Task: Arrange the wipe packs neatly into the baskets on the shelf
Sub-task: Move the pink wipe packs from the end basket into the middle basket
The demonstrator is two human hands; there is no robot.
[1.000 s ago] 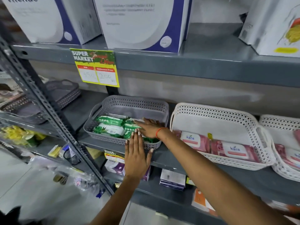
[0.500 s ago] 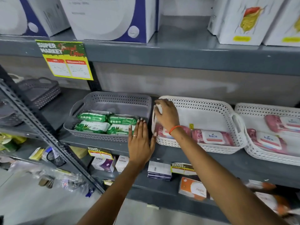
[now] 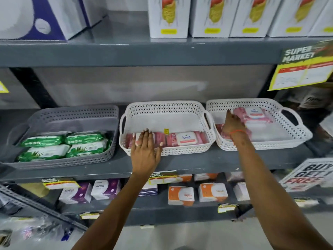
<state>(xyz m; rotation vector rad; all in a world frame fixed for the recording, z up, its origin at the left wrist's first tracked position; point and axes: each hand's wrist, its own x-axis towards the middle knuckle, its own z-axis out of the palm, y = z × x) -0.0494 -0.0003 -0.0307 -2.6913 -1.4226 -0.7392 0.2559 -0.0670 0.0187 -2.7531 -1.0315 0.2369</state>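
Since the earlier frame both hands have been shifted rightward along the shelf: the left hand, formerly at the grey basket's front edge, is now laid flat with fingers spread over the front rim of the middle white basket, and the right hand has been carried from that basket into the right white basket. At the far left, the grey basket is seen on the grey metal shelf, with four green wipe packs set in two rows at its front. In the middle basket a row of pink wipe packs is lined along the front wall; the left fingertips are rested on the leftmost pack, nothing being gripped. In the right basket more pink packs are stacked toward the back left, and the right hand is pressed against them; whether one is grasped cannot be told. An upper shelf is loaded with white cartons, and a yellow price tag is hung from its edge at the right. Small boxes are ranged on the lower shelf, above a pale floor.
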